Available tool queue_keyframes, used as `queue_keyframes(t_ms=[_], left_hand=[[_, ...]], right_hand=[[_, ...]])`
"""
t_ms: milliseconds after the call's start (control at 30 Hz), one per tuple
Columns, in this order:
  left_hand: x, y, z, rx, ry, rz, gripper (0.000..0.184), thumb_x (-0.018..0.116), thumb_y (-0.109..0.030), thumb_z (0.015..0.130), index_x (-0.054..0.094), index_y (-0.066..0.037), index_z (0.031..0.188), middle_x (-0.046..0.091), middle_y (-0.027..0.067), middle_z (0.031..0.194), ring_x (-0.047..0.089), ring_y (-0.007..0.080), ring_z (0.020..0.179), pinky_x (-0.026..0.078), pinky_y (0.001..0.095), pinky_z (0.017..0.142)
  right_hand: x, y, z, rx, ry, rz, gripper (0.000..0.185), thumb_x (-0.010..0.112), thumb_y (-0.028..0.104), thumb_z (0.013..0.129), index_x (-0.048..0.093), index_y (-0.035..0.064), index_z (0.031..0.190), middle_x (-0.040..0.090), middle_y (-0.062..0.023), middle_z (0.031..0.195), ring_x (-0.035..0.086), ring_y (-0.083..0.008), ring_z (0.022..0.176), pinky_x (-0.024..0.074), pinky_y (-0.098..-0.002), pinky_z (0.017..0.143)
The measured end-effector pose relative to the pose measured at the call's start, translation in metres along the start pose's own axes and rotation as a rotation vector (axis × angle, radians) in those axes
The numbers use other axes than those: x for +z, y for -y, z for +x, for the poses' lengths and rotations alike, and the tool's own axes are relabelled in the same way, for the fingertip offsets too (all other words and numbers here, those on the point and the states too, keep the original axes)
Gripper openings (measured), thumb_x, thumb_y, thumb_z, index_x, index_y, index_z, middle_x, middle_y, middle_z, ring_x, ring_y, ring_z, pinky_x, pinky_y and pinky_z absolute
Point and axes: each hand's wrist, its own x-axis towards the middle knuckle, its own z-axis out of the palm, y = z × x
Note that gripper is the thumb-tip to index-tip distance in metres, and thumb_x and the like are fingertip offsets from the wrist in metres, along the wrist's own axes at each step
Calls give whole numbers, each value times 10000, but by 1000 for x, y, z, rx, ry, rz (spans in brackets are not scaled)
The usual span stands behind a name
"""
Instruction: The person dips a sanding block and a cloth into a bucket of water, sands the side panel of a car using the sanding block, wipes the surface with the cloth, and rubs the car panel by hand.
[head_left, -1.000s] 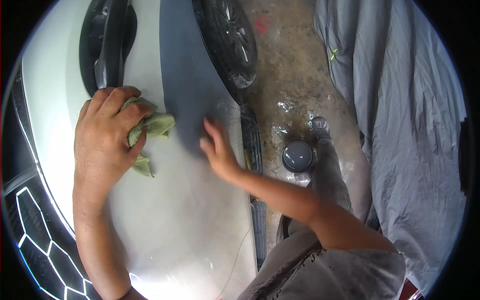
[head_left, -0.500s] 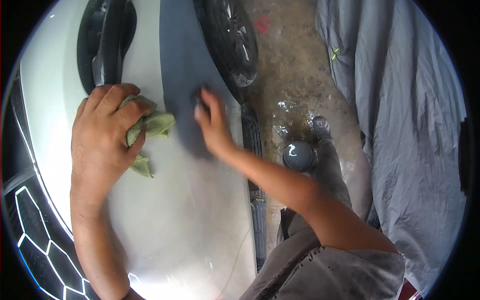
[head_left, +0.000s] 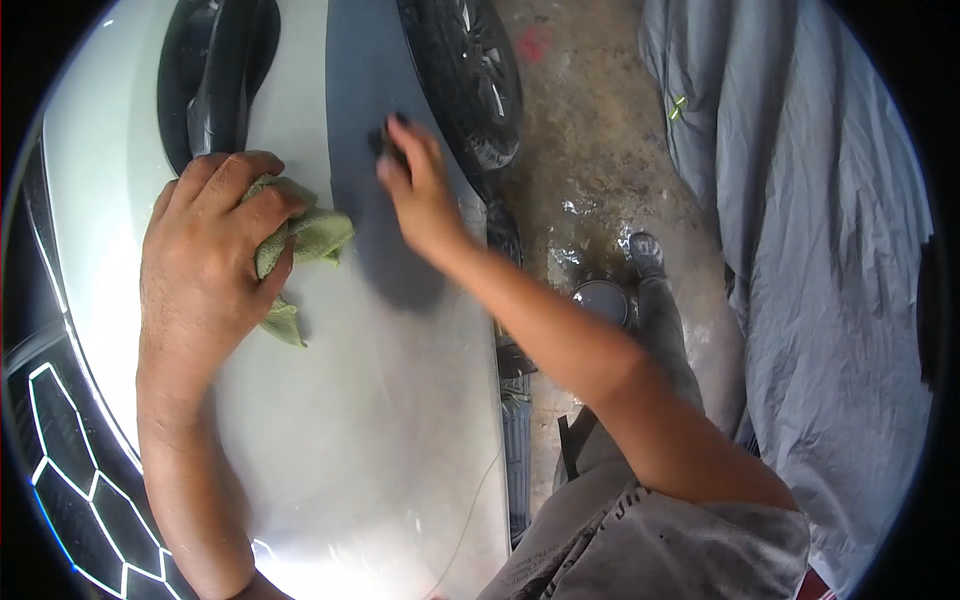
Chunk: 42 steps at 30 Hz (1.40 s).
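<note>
The dark object [head_left: 377, 142] is located on the dark grey area [head_left: 350, 60] of the car panel [head_left: 340, 400], at the fingertip end of the right hand [head_left: 425, 195]. The right hand is positioned back upward, the thumb on the left and the index finger extended above it; the two are pinching the dark object between them, while the remaining fingers are hidden. The right forearm [head_left: 540, 315] runs diagonally from the grey sleeve [head_left: 700, 545] at lower right, across the panel edge, with the elbow bent and the wrist nearly straight. The green cloth [head_left: 320, 236] lies against the pale part of the panel, left of the dark grey area, under the left hand [head_left: 208, 245]. The left fingers are curled over the cloth, set close together, with the thumb closing from the right. The left forearm [head_left: 195, 500] rises almost vertically from the bottom edge. The door handle [head_left: 220, 85] is just above the left fingertips. The wheel [head_left: 475, 70] is at upper right of the panel; beyond it, the round container [head_left: 602, 296] stands on the wet floor [head_left: 565, 110].
</note>
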Motion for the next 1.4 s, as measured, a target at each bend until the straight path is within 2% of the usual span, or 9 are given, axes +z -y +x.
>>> queue_keyframes(t_ms=[100, 267, 500, 733, 800, 967, 1200, 1333, 1400], left_hand=[[-1, -2, 1, 22, -15, 120, 277, 794, 6, 672, 711, -86, 919, 666, 38, 1204, 609, 260, 1153, 495, 418, 981], [-10, -1, -5, -96, -116, 429, 234, 826, -65, 703, 774, -145, 917, 658, -26, 1253, 566, 198, 1263, 453, 419, 1098], [-9, -6, -8, -72, -93, 459, 192, 688, -123, 857, 787, -118, 1022, 657, -30, 1310, 564, 245, 1282, 442, 448, 1085], [-30, -26, -7, -110, 5, 316, 390, 895, -186, 641, 789, -121, 1011, 592, 1, 1395, 479, 257, 1396, 386, 489, 1194], [-35, -27, -5, -137, 72, 325, 429, 922, -219, 615, 782, -128, 1010, 581, 22, 1382, 453, 246, 1429, 367, 509, 1221], [-16, -8, -1, -103, -14, 337, 308, 883, -123, 672, 766, -117, 957, 620, 33, 1324, 532, 275, 1365, 477, 472, 1125], [-8, -1, -2, -48, -170, 329, 318, 811, -20, 733, 733, -109, 1028, 637, 50, 1335, 601, 295, 1295, 556, 429, 1002], [-12, -2, -4, -47, -149, 312, 362, 816, -20, 729, 724, -112, 1066, 630, 61, 1362, 601, 297, 1294, 551, 423, 1011], [-10, -1, -5, -45, -176, 311, 365, 820, -23, 727, 723, -110, 1068, 631, 66, 1358, 601, 298, 1294, 550, 422, 1012]], right_hand=[[6, 2, -6, 1, -41, -43, 498, 609, 164, 1025, 485, 68, 1497, 390, -247, 1551, 395, -430, 1422, 350, -481, 1182], [-5, 28, -155, 6, 139, -55, 518, 635, 142, 1004, 502, 81, 1500, 379, -246, 1566, 382, -420, 1446, 346, -481, 1195], [4, 25, 11, -83, -29, -3, 481, 631, 178, 1005, 526, 71, 1462, 440, -243, 1520, 435, -420, 1389, 365, -484, 1160], [-10, 49, -159, -39, 163, -45, 538, 626, 135, 1003, 476, 79, 1517, 367, -252, 1570, 379, -431, 1448, 338, -509, 1197], [-12, 45, -154, -60, 185, -40, 550, 626, 132, 1002, 462, 73, 1524, 365, -260, 1568, 378, -430, 1451, 342, -515, 1196], [1, 38, 45, -49, 12, 21, 518, 626, 181, 1012, 477, 55, 1492, 410, -226, 1538, 417, -394, 1417, 370, -445, 1167], [-8, 61, -174, -54, 163, -84, 544, 575, 174, 1043, 399, 62, 1546, 349, -268, 1571, 357, -421, 1468, 327, -514, 1203], [3, 41, -69, 194, 55, 148, 514, 555, 182, 1056, 401, 39, 1525, 382, -237, 1560, 384, -375, 1459, 335, -450, 1203], [-7, 31, 18, 123, 5, 61, 505, 565, 182, 1051, 420, 10, 1502, 410, -227, 1532, 410, -364, 1433, 346, -420, 1192]])
